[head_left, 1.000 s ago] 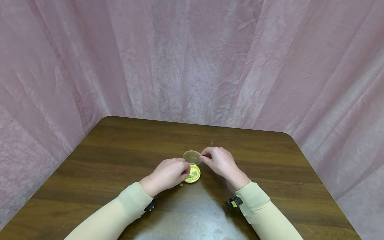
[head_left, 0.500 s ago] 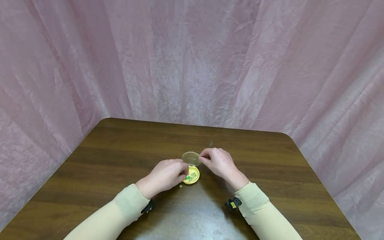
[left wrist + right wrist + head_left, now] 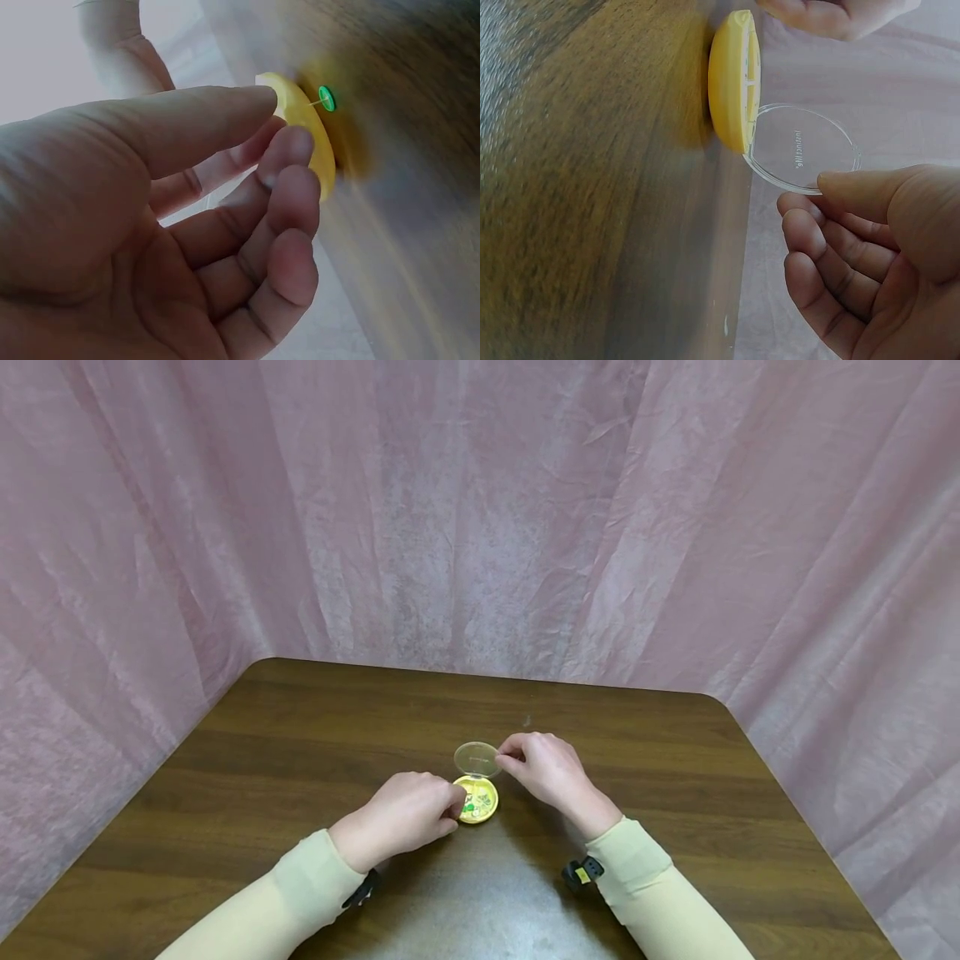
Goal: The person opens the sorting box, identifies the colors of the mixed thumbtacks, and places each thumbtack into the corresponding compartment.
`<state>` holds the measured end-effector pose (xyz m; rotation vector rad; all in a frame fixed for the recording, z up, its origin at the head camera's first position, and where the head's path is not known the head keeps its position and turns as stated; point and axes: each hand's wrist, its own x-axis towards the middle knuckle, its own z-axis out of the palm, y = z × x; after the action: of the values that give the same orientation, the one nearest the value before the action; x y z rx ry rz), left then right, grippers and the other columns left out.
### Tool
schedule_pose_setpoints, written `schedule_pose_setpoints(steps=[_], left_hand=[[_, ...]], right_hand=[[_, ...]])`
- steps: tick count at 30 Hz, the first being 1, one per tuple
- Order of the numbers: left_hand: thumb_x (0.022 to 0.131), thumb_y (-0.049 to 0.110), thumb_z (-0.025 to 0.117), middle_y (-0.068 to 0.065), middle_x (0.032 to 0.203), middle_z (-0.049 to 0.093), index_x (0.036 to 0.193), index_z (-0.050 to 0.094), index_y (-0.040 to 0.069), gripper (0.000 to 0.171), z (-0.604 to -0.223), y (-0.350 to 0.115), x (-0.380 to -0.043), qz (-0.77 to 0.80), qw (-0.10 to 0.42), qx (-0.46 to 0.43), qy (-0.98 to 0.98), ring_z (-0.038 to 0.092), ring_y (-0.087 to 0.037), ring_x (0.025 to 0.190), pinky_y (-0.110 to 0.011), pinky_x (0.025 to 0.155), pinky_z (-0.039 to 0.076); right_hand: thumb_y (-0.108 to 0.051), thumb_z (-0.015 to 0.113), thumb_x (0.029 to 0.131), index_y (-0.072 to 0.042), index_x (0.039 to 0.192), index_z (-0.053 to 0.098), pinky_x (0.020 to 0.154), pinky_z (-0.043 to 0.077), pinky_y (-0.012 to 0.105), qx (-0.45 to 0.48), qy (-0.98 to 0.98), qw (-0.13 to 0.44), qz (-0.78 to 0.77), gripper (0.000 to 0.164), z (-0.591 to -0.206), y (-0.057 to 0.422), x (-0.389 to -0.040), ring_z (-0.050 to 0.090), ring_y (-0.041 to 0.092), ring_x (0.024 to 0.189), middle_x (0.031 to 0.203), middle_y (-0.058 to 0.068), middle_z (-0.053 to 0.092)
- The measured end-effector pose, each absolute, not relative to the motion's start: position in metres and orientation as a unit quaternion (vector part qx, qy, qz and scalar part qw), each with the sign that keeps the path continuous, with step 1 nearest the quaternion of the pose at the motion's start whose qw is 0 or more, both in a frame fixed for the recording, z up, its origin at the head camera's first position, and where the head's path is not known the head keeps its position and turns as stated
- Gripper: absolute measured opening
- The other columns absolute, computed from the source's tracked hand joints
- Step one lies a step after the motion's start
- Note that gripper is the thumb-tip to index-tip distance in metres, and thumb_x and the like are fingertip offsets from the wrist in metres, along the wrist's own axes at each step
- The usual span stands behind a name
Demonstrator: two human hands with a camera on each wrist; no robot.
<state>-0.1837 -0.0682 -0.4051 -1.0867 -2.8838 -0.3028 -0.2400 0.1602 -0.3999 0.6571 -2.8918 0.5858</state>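
A round yellow case (image 3: 483, 801) rests on the table, its clear lid (image 3: 476, 760) raised on a hinge. Small green and pale pieces lie inside. My right hand (image 3: 551, 772) pinches the lid's right edge between thumb and fingers. Beside the case's left side is my left hand (image 3: 408, 814), its fingers loosely curled, with nothing visible between thumb and fingertips. The left wrist view shows a green thumbtack (image 3: 327, 99) on the table near the case, point upward. In the head view the left hand hides that tack.
The brown wooden table (image 3: 337, 718) has rounded far corners. Behind it hangs a pink curtain (image 3: 480, 527). Black wrist devices sit under both cuffs, including the right wrist device (image 3: 582, 872).
My left hand has moved from above the case toward its left front, uncovering more of the case and covering the loose tack. The right hand keeps holding the lid in place.
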Motion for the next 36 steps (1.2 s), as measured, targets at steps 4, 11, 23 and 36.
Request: schedule_pose_setpoints(steps=[4, 11, 23, 36], left_hand=[[0.08, 0.021, 0.078, 0.018, 0.065, 0.05, 0.074, 0.06, 0.025, 0.019, -0.406, -0.0698, -0.1833, -0.103, 0.022, -0.353, -0.93, 0.046, -0.006, 0.055, -0.028, 0.053, 0.038], [0.078, 0.017, 0.078, 0.019, 0.064, 0.05, 0.073, 0.062, 0.025, 0.018, -0.4091, -0.0697, -0.1825, -0.099, 0.041, -0.364, -0.925, 0.045, -0.005, 0.054, -0.028, 0.051, 0.039], [0.075, 0.008, 0.073, 0.019, 0.061, 0.045, 0.067, 0.055, 0.027, 0.027, -0.4125, -0.0689, -0.1797, -0.097, 0.083, -0.379, -0.916, 0.043, -0.005, 0.052, -0.026, 0.049, 0.036], [0.073, 0.005, 0.07, 0.021, 0.059, 0.044, 0.063, 0.056, 0.027, 0.028, -0.4129, -0.0684, -0.1793, -0.1, 0.09, -0.378, -0.916, 0.042, -0.004, 0.051, -0.026, 0.048, 0.035]], right_hand=[[-0.035, 0.07, 0.091, -0.029, 0.091, 0.074, 0.064, 0.044, 0.03, 0.217, -0.955, 0.058, 0.194, 0.007, -0.3997, 0.1597, -0.2402, 0.056, 0.003, 0.068, 0.075, -0.021, 0.061], [-0.035, 0.07, 0.091, -0.029, 0.09, 0.074, 0.064, 0.044, 0.03, 0.218, -0.955, 0.059, 0.191, 0.007, -0.4011, 0.1602, -0.2405, 0.056, 0.002, 0.069, 0.075, -0.021, 0.061], [-0.035, 0.07, 0.091, -0.029, 0.091, 0.074, 0.063, 0.043, 0.03, 0.219, -0.955, 0.059, 0.191, 0.007, -0.4011, 0.1598, -0.2399, 0.055, 0.002, 0.067, 0.074, -0.021, 0.06], [-0.036, 0.07, 0.091, -0.029, 0.09, 0.074, 0.063, 0.043, 0.03, 0.218, -0.956, 0.056, 0.189, 0.007, -0.3994, 0.1594, -0.2398, 0.055, 0.002, 0.067, 0.074, -0.022, 0.06]])
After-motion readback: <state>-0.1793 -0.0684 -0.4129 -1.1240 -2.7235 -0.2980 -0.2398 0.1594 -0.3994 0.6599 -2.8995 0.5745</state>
